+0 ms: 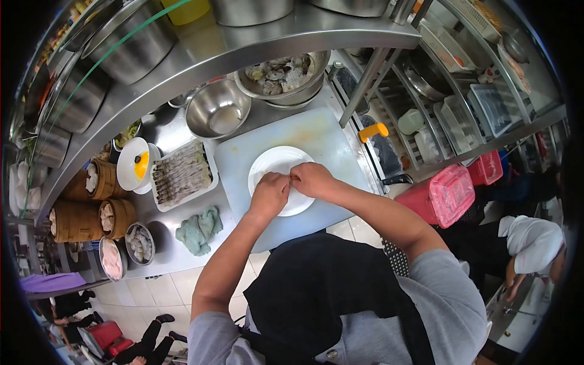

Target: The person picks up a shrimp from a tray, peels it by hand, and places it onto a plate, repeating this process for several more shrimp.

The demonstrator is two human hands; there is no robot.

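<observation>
Over a round white plate (263, 165), my two hands meet with fingers closed. My left hand (270, 196) pinches at the plate's middle, fingertips against those of my right hand (312, 180). Whatever they hold, if anything, is too small and covered to make out. The plate rests on a pale blue-white cutting board (328, 137). To the left of the board lies a white tray (213, 176) with rows of grey shrimp (182, 173). A bare steel bowl (210, 115) stands behind, beside a larger bowl (319, 70) of grey shrimp.
A crumpled green-grey cloth (199, 230) lies on the counter. Further left are bamboo steamers (76, 220), a white bowl (128, 161) with something yellow, and small bowls of shrimp (141, 244) and pink paste (112, 260). A steel shelf (255, 45) overhangs the back; a person (529, 237) bends at right.
</observation>
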